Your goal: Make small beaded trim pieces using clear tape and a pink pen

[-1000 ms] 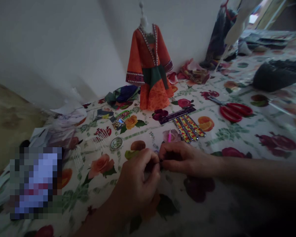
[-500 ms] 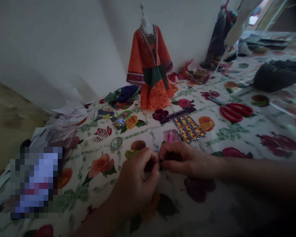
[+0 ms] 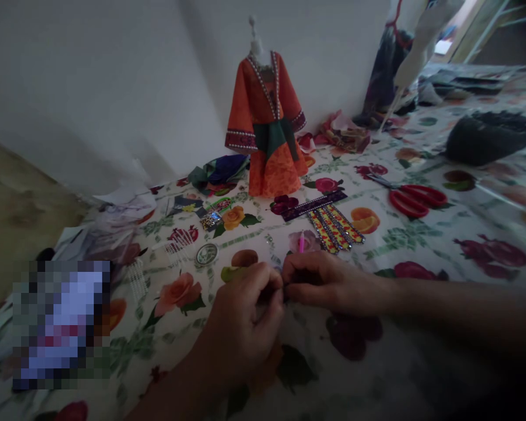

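My left hand (image 3: pixel 245 318) and my right hand (image 3: pixel 328 283) meet fingertip to fingertip low over the flowered tablecloth (image 3: pixel 421 245). Both are pinched closed on something small and dark between them that I cannot make out. Just beyond my right hand lies a small pink stick (image 3: pixel 301 241). A bundle of yellow patterned trim strips (image 3: pixel 335 227) and a dark purple strip (image 3: pixel 314 203) lie farther back. A small mannequin wearing an orange dress with a green sash (image 3: pixel 269 131) stands at the wall.
Red-handled scissors (image 3: pixel 414 199) lie to the right. A round green-and-white disc (image 3: pixel 207 254), beaded pieces (image 3: pixel 210 220) and fabric scraps (image 3: pixel 217 169) lie to the left. A dark bundle (image 3: pixel 486 137) sits at far right. Papers (image 3: pixel 123 202) pile at the left edge.
The hands stay pinched together in the same spot. The view has tipped slightly, so the dress and scissors sit a little lower in the picture.
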`<state>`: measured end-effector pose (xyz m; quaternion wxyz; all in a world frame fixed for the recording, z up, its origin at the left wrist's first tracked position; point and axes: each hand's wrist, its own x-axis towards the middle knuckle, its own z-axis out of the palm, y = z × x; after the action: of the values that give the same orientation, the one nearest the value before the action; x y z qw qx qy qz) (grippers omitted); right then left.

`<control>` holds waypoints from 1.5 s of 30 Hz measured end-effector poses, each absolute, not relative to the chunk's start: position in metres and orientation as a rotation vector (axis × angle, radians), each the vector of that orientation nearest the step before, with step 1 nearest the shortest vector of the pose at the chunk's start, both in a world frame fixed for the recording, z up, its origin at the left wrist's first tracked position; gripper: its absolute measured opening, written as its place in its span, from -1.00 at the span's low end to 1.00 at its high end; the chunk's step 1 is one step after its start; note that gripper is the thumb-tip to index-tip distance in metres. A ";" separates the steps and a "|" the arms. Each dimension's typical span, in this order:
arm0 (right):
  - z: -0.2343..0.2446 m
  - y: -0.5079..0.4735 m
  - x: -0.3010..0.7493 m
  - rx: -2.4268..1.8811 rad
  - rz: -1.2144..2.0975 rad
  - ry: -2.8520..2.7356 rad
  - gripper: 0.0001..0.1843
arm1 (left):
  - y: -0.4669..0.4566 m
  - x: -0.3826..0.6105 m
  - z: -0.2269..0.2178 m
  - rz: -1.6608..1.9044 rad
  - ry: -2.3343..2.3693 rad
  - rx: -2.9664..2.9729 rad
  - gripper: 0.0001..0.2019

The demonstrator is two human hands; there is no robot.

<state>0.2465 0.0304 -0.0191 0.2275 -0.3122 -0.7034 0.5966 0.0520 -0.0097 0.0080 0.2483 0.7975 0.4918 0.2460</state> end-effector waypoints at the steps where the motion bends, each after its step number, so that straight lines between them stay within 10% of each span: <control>1: -0.019 0.030 0.247 -0.862 1.644 -1.940 -0.93 | -0.010 0.052 0.008 0.670 1.342 2.176 -0.88; 45: -0.019 0.031 0.247 -0.819 1.734 -1.825 -0.97 | -0.012 0.052 0.008 0.747 1.351 2.085 -0.89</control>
<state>0.2470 0.0309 -0.0192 0.2448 -0.3000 -0.6684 0.6350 0.0525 -0.0118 0.0081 0.2700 0.7739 0.5014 0.2772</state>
